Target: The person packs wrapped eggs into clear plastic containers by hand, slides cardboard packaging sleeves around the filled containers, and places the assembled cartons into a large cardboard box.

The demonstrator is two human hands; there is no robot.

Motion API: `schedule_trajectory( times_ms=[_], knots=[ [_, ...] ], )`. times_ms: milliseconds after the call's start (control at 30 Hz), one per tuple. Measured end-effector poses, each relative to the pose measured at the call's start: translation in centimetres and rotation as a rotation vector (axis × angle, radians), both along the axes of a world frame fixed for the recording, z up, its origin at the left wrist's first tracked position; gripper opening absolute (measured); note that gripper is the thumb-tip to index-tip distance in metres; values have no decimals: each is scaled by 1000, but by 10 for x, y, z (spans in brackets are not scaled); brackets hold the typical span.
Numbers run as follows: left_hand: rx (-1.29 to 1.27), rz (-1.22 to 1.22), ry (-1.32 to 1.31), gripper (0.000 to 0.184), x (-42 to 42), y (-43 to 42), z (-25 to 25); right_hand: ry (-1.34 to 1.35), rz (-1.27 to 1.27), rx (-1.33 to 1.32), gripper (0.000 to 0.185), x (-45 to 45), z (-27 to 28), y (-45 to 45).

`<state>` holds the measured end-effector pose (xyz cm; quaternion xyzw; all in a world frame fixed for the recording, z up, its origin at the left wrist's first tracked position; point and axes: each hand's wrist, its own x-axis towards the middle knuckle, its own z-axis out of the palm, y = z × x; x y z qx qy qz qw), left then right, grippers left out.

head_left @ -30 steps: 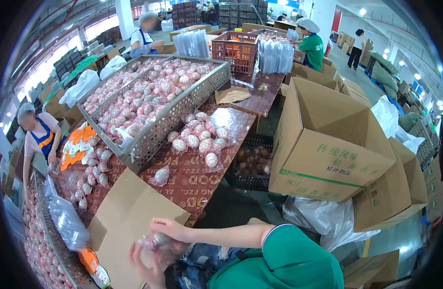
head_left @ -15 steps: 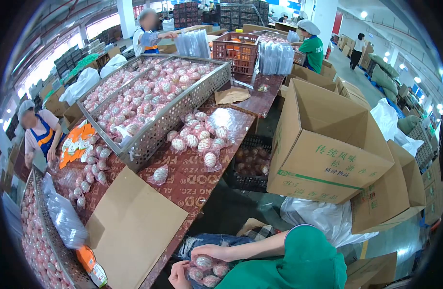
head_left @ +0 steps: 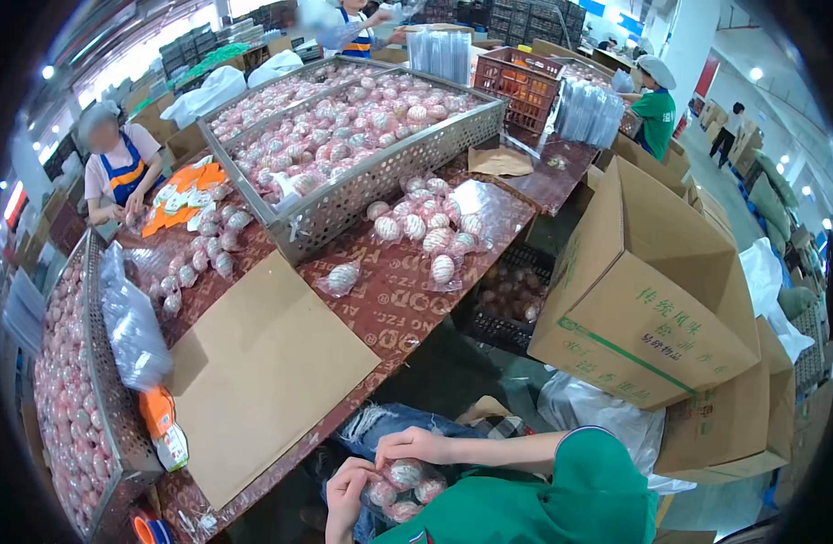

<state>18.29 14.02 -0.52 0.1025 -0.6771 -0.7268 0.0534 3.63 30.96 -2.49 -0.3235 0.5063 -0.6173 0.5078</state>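
Note:
In my lap, over torn blue jeans (head_left: 373,428), rests a clear plastic bag of wrapped eggs (head_left: 405,490), the eggs white with stripes and pink film. My left hand (head_left: 347,487) is closed at the bag's left upper edge, fingers bent. My right hand (head_left: 415,446) reaches across from the green sleeve and pinches the bag's top edge close to the left fingers. Just beyond my hands, a flat cardboard sheet (head_left: 271,381) lies on the dark red table (head_left: 380,313). Further up the table sit a pile of bagged eggs (head_left: 430,222) and a single wrapped egg (head_left: 343,276).
A large metal bin (head_left: 398,136) of wrapped eggs stands on the table; another perforated bin (head_left: 104,399) is at left. Open cartons (head_left: 652,335) stand to the right. A dark crate (head_left: 498,308) sits below the table edge. Co-workers (head_left: 117,168) work at left and behind.
The view has swung, so the table and bins appear further right and the left bin shows more. My hands have lifted slightly at the bag's top, with the fingers closer together.

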Motion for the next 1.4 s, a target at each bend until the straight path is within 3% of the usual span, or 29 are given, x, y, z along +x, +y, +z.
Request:
schedule_trajectory(
  times_ms=[133, 200, 267, 467, 600, 700, 767, 833, 900, 967, 1033, 1067, 1100, 1133, 1200, 1267, 1300, 1333, 1367, 1400],
  knots=[
    [-10, 44, 34, 25, -5, 7, 2, 46, 65, 78, 27, -12, 10, 10],
    [-13, 63, 58, 26, -7, 10, 5, 74, 66, 50, 27, -13, 5, 14],
    [-14, 70, 57, 28, -8, 14, 10, -66, 55, -18, 29, -12, 2, 18],
    [17, 68, 47, 29, -8, 14, 12, -2, 116, -85, 36, -12, 10, 16],
    [-70, 54, 80, 29, -7, 9, 12, 40, 146, -89, 30, -18, 19, 6],
    [-27, 121, 66, 29, -6, 12, 17, 99, 286, 58, 14, -27, 28, -6],
    [-99, 141, 85, 30, -7, 13, 16, -20, 239, 93, 22, -30, 35, -17],
    [-211, 140, 150, 21, -6, 10, 13, 133, 404, 201, 31, -44, 45, -30],
    [-44, 331, 87, 12, -12, 24, 23, 291, 563, 180, 29, -44, 72, -39],
    [-32, 371, 36, 15, -10, 21, 31, 325, 620, 206, 31, -43, 69, -46],
    [-428, 314, 165, 15, -9, 8, 24, 365, 658, 243, 34, -46, 62, -51],
    [-667, 343, 200, 17, -12, 1, 35, 430, 611, 223, 28, -46, 56, -53],
    [-704, 400, 205, 20, -14, -9, 40, 496, 564, 203, 23, -46, 54, -56],
    [-627, 454, 221, 20, -14, -18, 48, 502, 507, 172, 14, -50, 52, -59],
    [-203, 473, 222, 28, -10, -32, 82, 311, 261, 186, 8, -59, 58, -68],
    [-72, 325, 409, 49, -17, -34, 141, 66, -3, 157, 3, -69, 62, -90],
    [80, 255, 631, 56, -23, -22, 172, 205, -145, 224, 5, -77, 69, -100],
    [131, 47, 775, 63, -27, -19, 199, 79, -268, 121, 7, -93, 33, -112],
    [135, -200, 858, 60, -37, -26, 220, 34, -344, 164, 9, -94, 57, -122],
    [143, -453, 940, 56, -42, -29, 230, 2, -451, 56, 10, -99, 45, -136]
  ],
)
